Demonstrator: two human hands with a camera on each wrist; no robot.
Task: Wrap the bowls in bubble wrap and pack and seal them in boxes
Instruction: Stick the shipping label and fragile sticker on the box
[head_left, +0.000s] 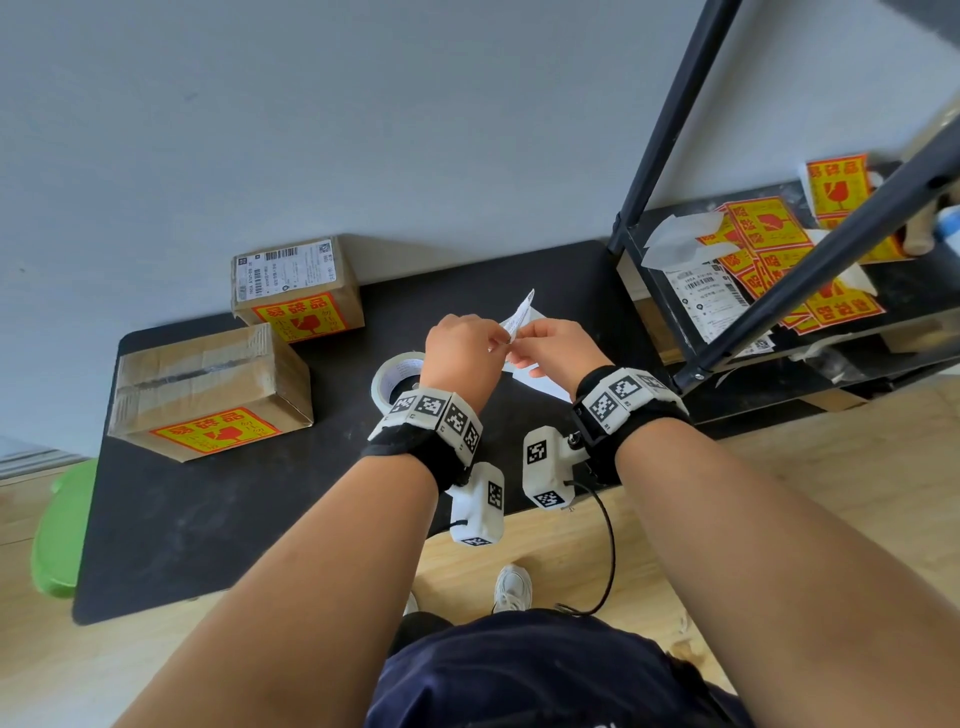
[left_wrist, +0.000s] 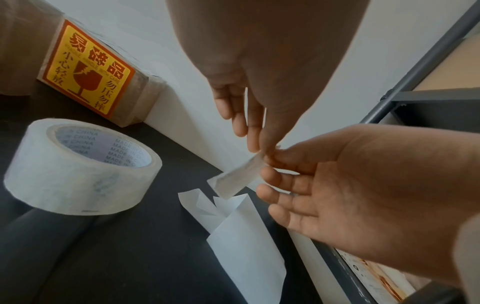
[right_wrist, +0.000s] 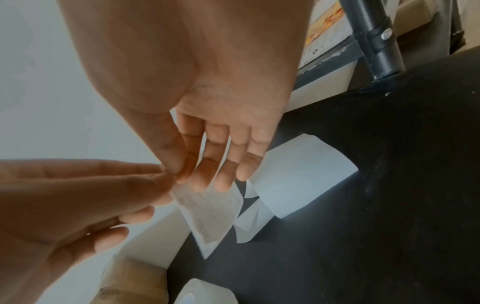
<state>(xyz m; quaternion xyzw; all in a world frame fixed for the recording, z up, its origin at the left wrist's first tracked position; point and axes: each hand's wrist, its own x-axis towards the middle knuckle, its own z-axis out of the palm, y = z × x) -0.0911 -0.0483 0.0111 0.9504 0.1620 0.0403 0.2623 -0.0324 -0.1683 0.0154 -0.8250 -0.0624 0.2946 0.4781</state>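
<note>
Pinching one small printed label (head_left: 519, 315) between them, the left hand (head_left: 460, 349) and the right hand (head_left: 553, 349) hold it up in the air above the black bench (head_left: 218, 525), at chest side of the wall. The thumb and first fingers (left_wrist: 259, 142) of the left hand grasp one corner, and the right hand's fingers (right_wrist: 187, 170) grasp the same corner from the other side; the other fingers stay loose and spread. I judge that this double pinch is there to split the label from its backing, because a thin sticker needs two opposite pulls at an edge.

Loose white backing sheets (left_wrist: 244, 242) lie on the bench just under the hands, probably dropped where they fall so the hands stay free. The roll of clear tape (head_left: 397, 378) stands beside the left wrist, near for the sealing work.

Two cardboard boxes are at the left of the bench: the near box (head_left: 208, 389) is taped shut and carries a yellow-red fragile sticker, and the far box (head_left: 297, 288) against the wall has a shipping label and a fragile sticker too. No bowl or bubble wrap is visible; whether the bowls are inside the boxes cannot be seen. More stickers (head_left: 769, 228) wait on the shelf (head_left: 779, 296) at the right.
</note>
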